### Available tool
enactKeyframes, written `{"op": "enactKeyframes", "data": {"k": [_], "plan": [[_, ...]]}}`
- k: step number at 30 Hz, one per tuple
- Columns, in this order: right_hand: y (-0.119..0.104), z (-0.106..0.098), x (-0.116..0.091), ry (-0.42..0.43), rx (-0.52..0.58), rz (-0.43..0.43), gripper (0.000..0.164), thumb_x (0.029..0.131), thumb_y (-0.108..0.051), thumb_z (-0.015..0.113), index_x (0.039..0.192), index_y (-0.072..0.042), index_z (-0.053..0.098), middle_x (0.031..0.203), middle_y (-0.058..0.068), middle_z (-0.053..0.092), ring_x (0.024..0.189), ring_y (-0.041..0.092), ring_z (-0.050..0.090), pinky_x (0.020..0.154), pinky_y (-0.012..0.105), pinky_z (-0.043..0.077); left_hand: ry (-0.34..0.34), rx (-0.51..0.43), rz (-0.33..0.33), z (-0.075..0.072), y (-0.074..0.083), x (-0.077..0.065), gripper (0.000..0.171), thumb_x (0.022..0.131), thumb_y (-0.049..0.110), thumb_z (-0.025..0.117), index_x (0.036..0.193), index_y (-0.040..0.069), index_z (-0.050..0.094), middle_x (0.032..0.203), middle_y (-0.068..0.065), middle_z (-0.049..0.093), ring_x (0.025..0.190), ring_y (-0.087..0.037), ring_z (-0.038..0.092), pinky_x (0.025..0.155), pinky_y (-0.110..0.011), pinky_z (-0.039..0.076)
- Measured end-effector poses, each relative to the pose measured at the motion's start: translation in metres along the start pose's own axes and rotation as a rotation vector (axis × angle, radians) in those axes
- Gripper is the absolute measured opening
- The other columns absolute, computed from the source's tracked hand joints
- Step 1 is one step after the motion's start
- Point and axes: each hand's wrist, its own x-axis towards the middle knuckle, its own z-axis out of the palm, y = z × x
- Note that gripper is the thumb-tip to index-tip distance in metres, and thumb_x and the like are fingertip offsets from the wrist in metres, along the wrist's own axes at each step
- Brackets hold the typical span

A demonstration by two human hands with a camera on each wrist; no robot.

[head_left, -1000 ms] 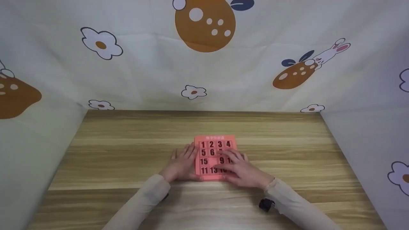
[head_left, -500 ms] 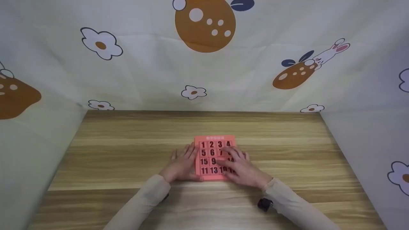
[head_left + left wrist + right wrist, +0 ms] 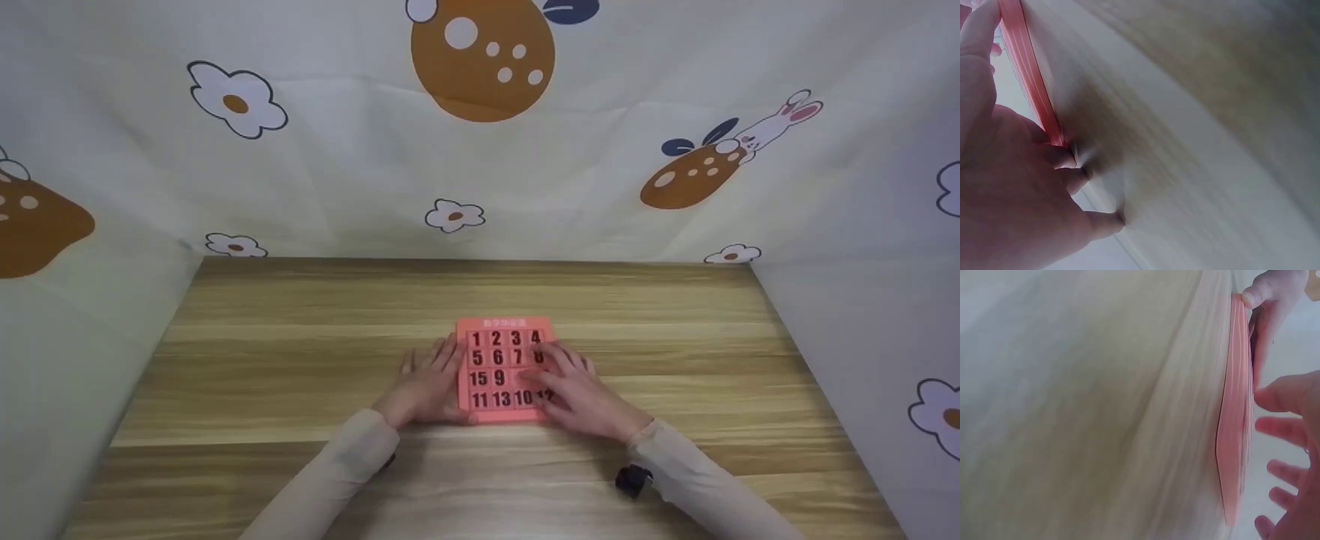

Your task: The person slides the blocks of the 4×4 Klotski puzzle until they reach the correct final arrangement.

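Observation:
A coral-red number sliding puzzle lies flat on the table, its black-numbered tiles facing up. My left hand rests along its left side, fingers extended and thumb at the lower left corner. In the left wrist view, fingertips of the left hand come down beside the red edge. Over the right half of the tiles lies my right hand, fingers spread, its index fingertip at the third row just right of the 9 tile. The right end of that row is hidden beneath it. The right wrist view shows the thumb close to the puzzle's face.
The wood-grain table extends around the puzzle on all sides. A pale patterned cloth walls off its back and both sides. A small black device sits under the right wrist.
The 9 tile has slid one slot left, next to the 15. My right hand has since shifted right, uncovering the 7 and the 10. The left hand has stayed put.

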Motion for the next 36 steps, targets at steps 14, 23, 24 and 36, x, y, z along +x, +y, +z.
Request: {"op": "enactKeyframes", "data": {"k": [14, 23, 24, 36], "plan": [[0.003, 0.0, -0.006, -0.044, 0.005, 0.0, 0.036, 0.087, -0.02, 0.067, 0.123, -0.019, 0.068, 0.152, 0.018, 0.03, 0.137, 0.043, 0.024, 0.105, 0.063, 0.021, -0.001, 0.011, -0.006, 0.0, 0.001, 0.0, 0.118, 0.076, 0.063, 0.07, 0.155, 0.006, 0.004, 0.161, -0.013, -0.003, 0.146, -0.031, -0.001, 0.11, -0.064, -0.002], [0.001, 0.001, -0.003, -0.032, 0.027, -0.027, 0.036, 0.088, -0.021, 0.068, 0.124, -0.019, 0.066, 0.149, 0.017, 0.034, 0.137, 0.037, 0.027, 0.106, 0.061, 0.024, -0.003, 0.008, -0.012, -0.001, 0.0, 0.001, 0.118, 0.076, 0.063, 0.07, 0.155, 0.006, 0.003, 0.16, -0.012, -0.005, 0.146, -0.031, -0.002, 0.11, -0.063, -0.003], [0.001, 0.001, -0.002, -0.03, 0.025, -0.04, 0.037, 0.088, -0.022, 0.067, 0.125, -0.019, 0.065, 0.148, 0.017, 0.034, 0.137, 0.036, 0.027, 0.105, 0.059, 0.026, -0.001, 0.01, -0.011, -0.001, -0.001, 0.001, 0.118, 0.076, 0.063, 0.07, 0.155, 0.006, 0.003, 0.16, -0.013, -0.005, 0.145, -0.031, -0.002, 0.11, -0.063, -0.002], [-0.01, 0.006, 0.0, -0.08, -0.048, -0.082, 0.035, 0.097, -0.039, 0.055, 0.127, -0.023, 0.066, 0.153, 0.012, 0.03, 0.139, 0.04, 0.021, 0.103, 0.066, 0.022, 0.005, 0.028, 0.011, 0.001, 0.0, 0.0, 0.118, 0.077, 0.064, 0.069, 0.155, 0.004, 0.004, 0.16, -0.014, -0.003, 0.145, -0.032, -0.001, 0.11, -0.063, -0.001]]}}
